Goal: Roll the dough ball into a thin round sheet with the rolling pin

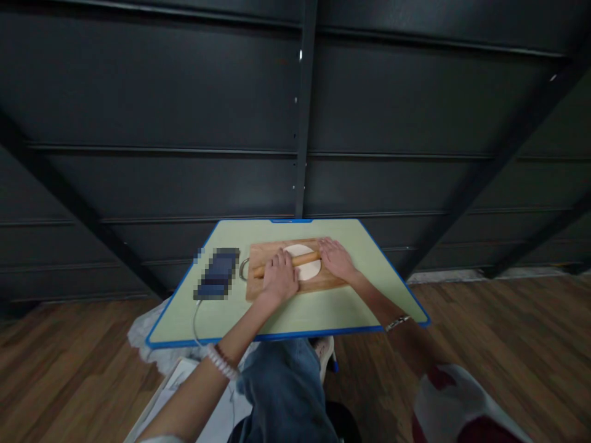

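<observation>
A wooden rolling pin [305,259] lies at a slight slant across a flat, round, white sheet of dough [310,271]. Both rest on a wooden cutting board [318,285] with a metal ring handle at its left end. My left hand [281,277] is over the left part of the pin, fingers bent across it, and the pin's end sticks out beyond. At the other end, my right hand [339,261] covers the tip of the pin, its fingers reaching over it beside the dough. The palms hide their contact with the pin.
The board sits on a small pale green table [295,314] with a blue rim. A blurred-out phone [218,274] with a white cable lies at the left. Dark metal panels [184,184] stand behind. My legs in jeans [281,387] are under the near edge.
</observation>
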Motion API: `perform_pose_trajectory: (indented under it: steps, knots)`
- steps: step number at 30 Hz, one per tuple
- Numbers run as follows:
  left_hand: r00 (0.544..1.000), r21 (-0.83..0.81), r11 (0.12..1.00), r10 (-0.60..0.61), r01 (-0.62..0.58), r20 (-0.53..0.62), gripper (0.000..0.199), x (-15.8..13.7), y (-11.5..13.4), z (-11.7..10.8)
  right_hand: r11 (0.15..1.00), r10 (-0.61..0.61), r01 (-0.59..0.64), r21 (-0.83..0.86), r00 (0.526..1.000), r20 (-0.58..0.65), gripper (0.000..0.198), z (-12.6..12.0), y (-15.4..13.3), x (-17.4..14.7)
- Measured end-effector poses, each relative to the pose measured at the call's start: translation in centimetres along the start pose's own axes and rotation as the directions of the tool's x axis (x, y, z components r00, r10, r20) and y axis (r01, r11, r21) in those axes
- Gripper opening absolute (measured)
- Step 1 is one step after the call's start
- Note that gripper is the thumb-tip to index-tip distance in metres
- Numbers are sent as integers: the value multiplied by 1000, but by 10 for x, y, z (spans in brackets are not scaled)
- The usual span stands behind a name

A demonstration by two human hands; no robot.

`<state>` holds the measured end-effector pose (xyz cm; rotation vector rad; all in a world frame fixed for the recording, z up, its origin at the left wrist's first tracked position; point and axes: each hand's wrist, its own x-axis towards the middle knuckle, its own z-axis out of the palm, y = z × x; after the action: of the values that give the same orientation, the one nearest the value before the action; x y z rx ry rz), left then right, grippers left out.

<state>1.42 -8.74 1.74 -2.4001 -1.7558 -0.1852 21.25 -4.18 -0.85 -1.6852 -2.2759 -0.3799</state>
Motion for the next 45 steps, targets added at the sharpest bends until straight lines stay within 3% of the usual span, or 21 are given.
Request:
perform_pose_trajectory:
  steps: [7,14,20,27,32,37,45]
  knots:
    - [999,-44,999,12,-13,-33,57,-13,3,-3,996,28,-28,85,1000,5,47,-22,-8,-32]
    - [998,-80,995,55,-58,-35,55,-30,-3,-5,997,50,-50,65,999,-9,42,-37,-13,-65]
    - [987,-53,993,96,-104,-129,52,-46,-12,2,996,93,-92,-20,994,58,38,-55,-21,-74]
    - [978,-89,988,108,-125,-178,51,-58,-18,9,998,25,-24,-62,1000,15,38,-57,-18,-86]
    - [984,-139,979,132,-149,-124,53,-37,-30,8,998,55,-53,-40,998,34,40,-55,-23,-80]
    - [986,-147,976,149,-159,-75,55,-6,-42,10,996,59,-67,63,990,126,42,-50,-35,-68]
    - [990,-199,972,135,-124,46,64,35,-44,9,996,87,-88,34,996,24,48,-35,-28,-38]
